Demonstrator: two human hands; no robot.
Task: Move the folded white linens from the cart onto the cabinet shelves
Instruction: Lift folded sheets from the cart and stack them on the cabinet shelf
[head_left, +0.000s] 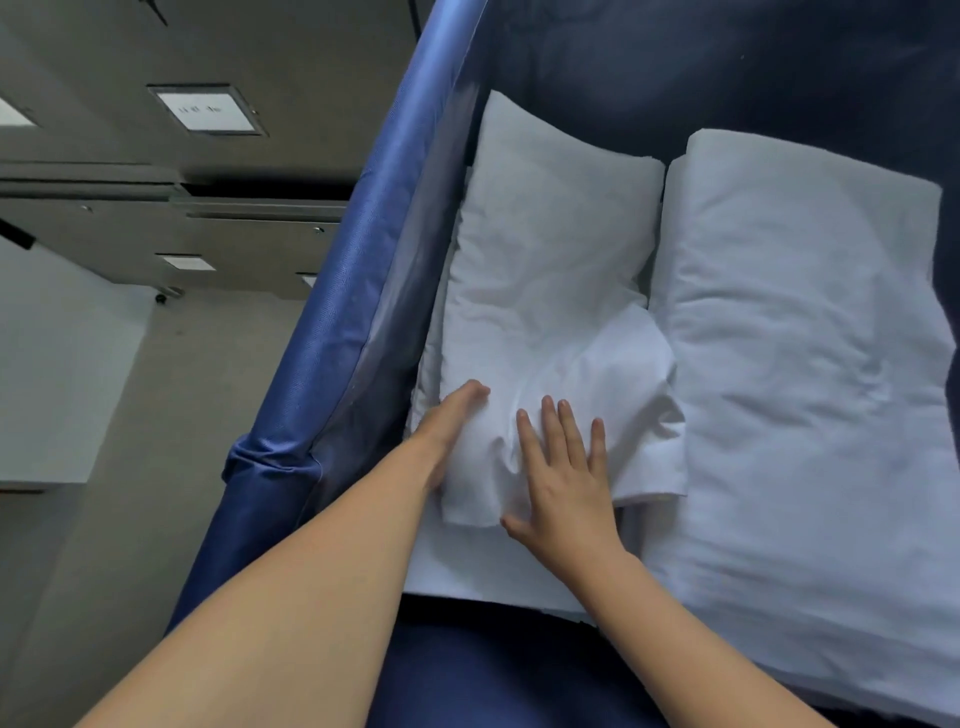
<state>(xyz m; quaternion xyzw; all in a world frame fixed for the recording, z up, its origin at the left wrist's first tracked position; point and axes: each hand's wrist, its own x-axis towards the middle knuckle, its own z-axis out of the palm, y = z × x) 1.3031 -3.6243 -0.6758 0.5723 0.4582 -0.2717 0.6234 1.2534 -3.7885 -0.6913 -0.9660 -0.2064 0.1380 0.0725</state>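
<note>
Inside cart, near side: right hand (563, 467) flat on top of folded linen (545, 291), fingers straight and spread, pressing loose flap down. Left hand (452, 431) slid along bundle's left edge, fingertips tucked under fold; likely readying two-handed lift so fold holds. Bundle rests on lower white stack, against blue cart wall (343, 291). Second folded stack (800, 332) just beside, right. Grey cabinet (156, 171) with label holders beyond cart rail, left. No linen off cart yet.
</note>
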